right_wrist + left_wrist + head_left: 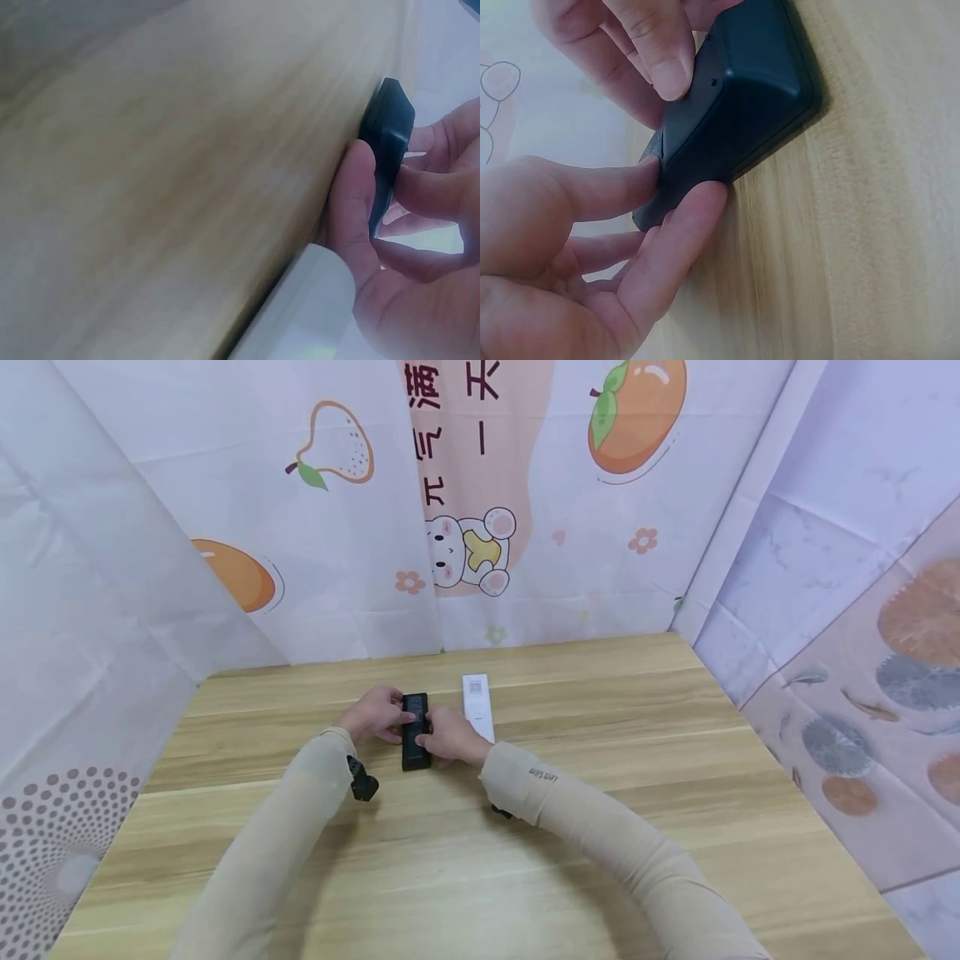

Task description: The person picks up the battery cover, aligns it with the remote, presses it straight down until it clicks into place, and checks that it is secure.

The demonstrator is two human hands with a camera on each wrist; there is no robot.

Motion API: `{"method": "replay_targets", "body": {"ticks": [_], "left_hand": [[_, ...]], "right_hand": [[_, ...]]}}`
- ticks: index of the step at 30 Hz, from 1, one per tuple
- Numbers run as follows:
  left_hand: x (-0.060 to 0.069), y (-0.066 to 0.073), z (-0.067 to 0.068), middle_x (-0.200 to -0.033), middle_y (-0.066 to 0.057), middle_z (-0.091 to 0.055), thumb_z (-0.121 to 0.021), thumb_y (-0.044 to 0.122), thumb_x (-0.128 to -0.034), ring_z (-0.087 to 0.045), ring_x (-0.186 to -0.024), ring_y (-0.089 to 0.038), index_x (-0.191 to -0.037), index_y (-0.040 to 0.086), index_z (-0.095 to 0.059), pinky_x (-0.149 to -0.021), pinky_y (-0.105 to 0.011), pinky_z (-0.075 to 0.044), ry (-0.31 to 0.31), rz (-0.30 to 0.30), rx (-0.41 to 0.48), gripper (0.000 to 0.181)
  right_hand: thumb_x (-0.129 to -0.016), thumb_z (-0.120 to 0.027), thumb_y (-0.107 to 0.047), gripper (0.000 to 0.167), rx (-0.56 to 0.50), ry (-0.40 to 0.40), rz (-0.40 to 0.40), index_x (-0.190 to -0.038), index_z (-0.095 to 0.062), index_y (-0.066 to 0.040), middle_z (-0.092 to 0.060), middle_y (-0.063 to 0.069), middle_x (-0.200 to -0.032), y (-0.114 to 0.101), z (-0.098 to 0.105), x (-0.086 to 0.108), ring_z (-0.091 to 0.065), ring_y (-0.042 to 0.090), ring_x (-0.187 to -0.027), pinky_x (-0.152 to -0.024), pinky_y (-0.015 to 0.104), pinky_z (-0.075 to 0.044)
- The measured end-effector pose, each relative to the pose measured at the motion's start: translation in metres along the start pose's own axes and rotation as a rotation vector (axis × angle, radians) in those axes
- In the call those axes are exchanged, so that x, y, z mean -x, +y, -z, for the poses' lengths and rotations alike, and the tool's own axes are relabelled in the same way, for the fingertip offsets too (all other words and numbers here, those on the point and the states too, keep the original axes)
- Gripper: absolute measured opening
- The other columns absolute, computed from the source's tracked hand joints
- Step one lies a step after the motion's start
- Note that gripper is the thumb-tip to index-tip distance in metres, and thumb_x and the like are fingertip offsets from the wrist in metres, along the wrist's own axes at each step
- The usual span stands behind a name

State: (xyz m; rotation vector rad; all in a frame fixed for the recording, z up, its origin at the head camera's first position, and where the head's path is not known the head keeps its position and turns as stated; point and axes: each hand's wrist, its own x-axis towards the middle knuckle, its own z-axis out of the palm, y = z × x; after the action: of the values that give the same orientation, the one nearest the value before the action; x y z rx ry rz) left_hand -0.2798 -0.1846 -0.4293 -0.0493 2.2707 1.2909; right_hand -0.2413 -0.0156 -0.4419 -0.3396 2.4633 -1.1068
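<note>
A long black block-shaped device (416, 753) with bevelled ends lies lengthwise on the wooden table; its exact kind cannot be told. My left hand (378, 714) holds its left side, thumb on the top face and fingers along the lower edge in the left wrist view. From the right, my right hand (456, 739) grips it too, its thumb over the top. The right wrist view shows fingers against the side of the black device (391, 124). Just right of it lies a long white bar (476, 693) with a printed code, partly hidden by my right hand.
The wood-grain table (465, 860) reaches back to a printed curtain (360, 543) with fruit drawings. More patterned cloth (840, 635) hangs at the right side. Small black wrist devices (363, 781) sit at the sleeves.
</note>
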Motion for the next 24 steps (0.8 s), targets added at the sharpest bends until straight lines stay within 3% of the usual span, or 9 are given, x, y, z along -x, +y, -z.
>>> {"method": "replay_targets", "body": {"ticks": [8,13,19,21,24], "left_hand": [[0.002,-0.002,0.0,-0.141,-0.033,-0.046,-0.059,0.003,-0.1023,-0.061,-0.111,-0.036,-0.15,-0.012,-0.031,-0.076,-0.037,-0.063,0.003,0.011,0.01,0.058],[0.002,-0.004,0.002,-0.145,-0.032,-0.043,-0.059,0.005,-0.1024,-0.06,-0.116,-0.039,-0.153,-0.011,-0.027,-0.076,-0.037,-0.063,0.02,-0.005,0.002,0.062],[0.009,-0.008,0.005,-0.115,-0.022,-0.061,-0.061,0.01,-0.1023,-0.065,-0.087,-0.026,-0.14,-0.01,-0.047,-0.068,-0.035,-0.063,0.039,-0.109,-0.15,0.046],[0.012,-0.009,0.005,-0.102,-0.018,-0.063,-0.061,0.012,-0.1024,-0.063,-0.078,-0.024,-0.138,-0.01,-0.049,-0.064,-0.035,-0.061,0.055,-0.139,-0.21,0.044],[0.017,-0.012,0.004,-0.098,-0.017,-0.065,-0.062,0.016,-0.102,-0.063,-0.076,-0.025,-0.14,-0.009,-0.048,-0.067,-0.037,-0.06,0.113,-0.184,-0.328,0.048]], "right_hand": [[-0.101,-0.066,-0.013,0.036,0.008,-0.009,-0.013,-0.133,-0.058,0.002,-0.068,0.017,-0.105,0.0,-0.003,-0.001,-0.069,0.021,-0.06,-0.051,0.029,-0.06],[-0.101,-0.065,-0.013,0.039,-0.012,-0.034,-0.006,-0.135,-0.056,0.003,-0.065,0.013,-0.096,0.0,0.002,-0.004,-0.068,0.022,-0.06,-0.051,0.03,-0.059],[-0.101,-0.065,-0.013,0.036,-0.11,-0.088,-0.014,-0.132,-0.058,0.003,-0.068,0.012,-0.091,0.001,0.012,-0.001,-0.071,0.025,-0.066,-0.054,0.035,-0.061],[-0.101,-0.064,-0.015,0.042,-0.139,-0.105,-0.027,-0.138,-0.055,0.003,-0.07,0.014,-0.104,0.0,0.016,0.002,-0.072,0.026,-0.071,-0.056,0.036,-0.062],[-0.102,-0.063,-0.019,0.052,-0.155,-0.126,-0.037,-0.147,-0.047,0.002,-0.067,0.018,-0.124,-0.001,0.023,0.009,-0.072,0.027,-0.079,-0.057,0.037,-0.062]]}}
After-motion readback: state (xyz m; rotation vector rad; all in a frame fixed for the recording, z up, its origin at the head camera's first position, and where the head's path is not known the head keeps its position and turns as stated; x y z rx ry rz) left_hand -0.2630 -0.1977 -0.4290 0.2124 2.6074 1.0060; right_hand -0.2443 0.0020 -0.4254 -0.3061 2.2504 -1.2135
